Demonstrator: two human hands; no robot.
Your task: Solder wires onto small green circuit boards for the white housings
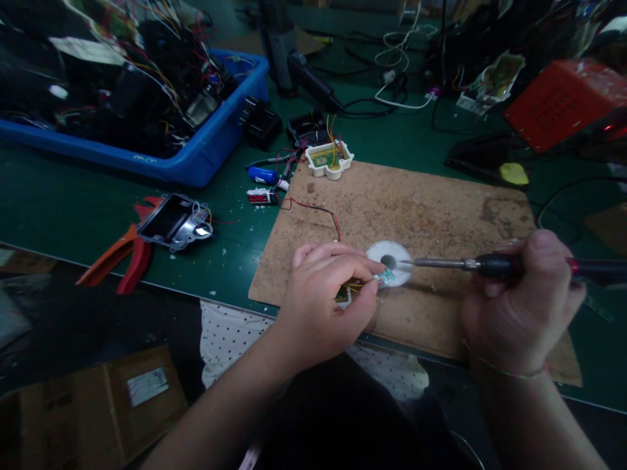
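My left hand [326, 300] pinches a small green circuit board [386, 276] between thumb and fingertips. Behind the board lies a white spool [402, 253], which looks like a solder reel, on the brown board. Yellow wires run under my left fingers to a part mostly hidden by the palm. In my right hand [526, 300] is a soldering iron [497, 264], held by its dark handle and pointing left. Its tip reaches the spool, just above the circuit board; whether it touches is unclear. A red and black wire pair [318, 207] runs toward my left hand.
A stained brown board [441, 215] covers part of the green table. Left stand a blue bin [196, 163] of wired parts, orange-handled pliers [130, 251] under a grey housing [176, 222], and batteries [262, 196]. A white housing [330, 160] sits behind; an orange box [563, 104] stands back right.
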